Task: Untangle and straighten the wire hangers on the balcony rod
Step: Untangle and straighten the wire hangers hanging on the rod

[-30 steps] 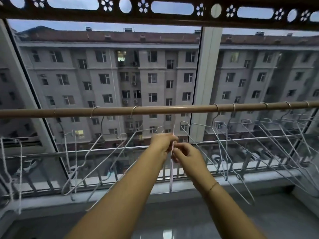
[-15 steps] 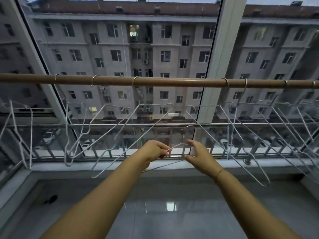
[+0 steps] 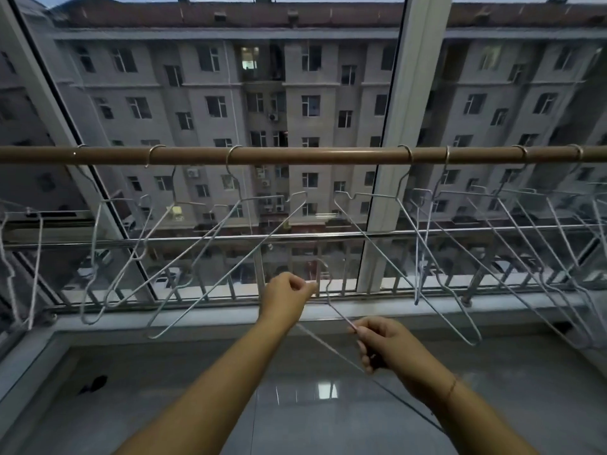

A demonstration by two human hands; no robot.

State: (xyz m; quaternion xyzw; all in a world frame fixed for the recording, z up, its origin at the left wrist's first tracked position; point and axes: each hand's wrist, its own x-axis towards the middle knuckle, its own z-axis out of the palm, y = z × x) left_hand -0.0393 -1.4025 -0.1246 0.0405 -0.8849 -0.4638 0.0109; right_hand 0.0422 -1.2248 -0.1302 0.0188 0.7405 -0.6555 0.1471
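Note:
A brown rod [image 3: 312,155] runs across the balcony at mid height. Several white wire hangers hang from it, tilted, a left group [image 3: 210,238] and a right group [image 3: 437,247] whose wires cross one another. One loose wire hanger [image 3: 331,307] is off the rod, below it at the centre. My left hand [image 3: 285,297] pinches it near its hook. My right hand [image 3: 381,343] is closed on its wire lower down and nearer to me. The hanger's far end runs behind my right forearm.
Large windows [image 3: 230,110] and a metal railing [image 3: 328,236] stand right behind the rod. A white sill [image 3: 197,318] runs below. The glossy tiled floor [image 3: 295,405] lies beneath my arms, with a small dark object [image 3: 95,382] on it at the left.
The loose hanger came down from near the rod to below it. My hands have drawn apart, the right one moving down and toward me. The view tilted down.

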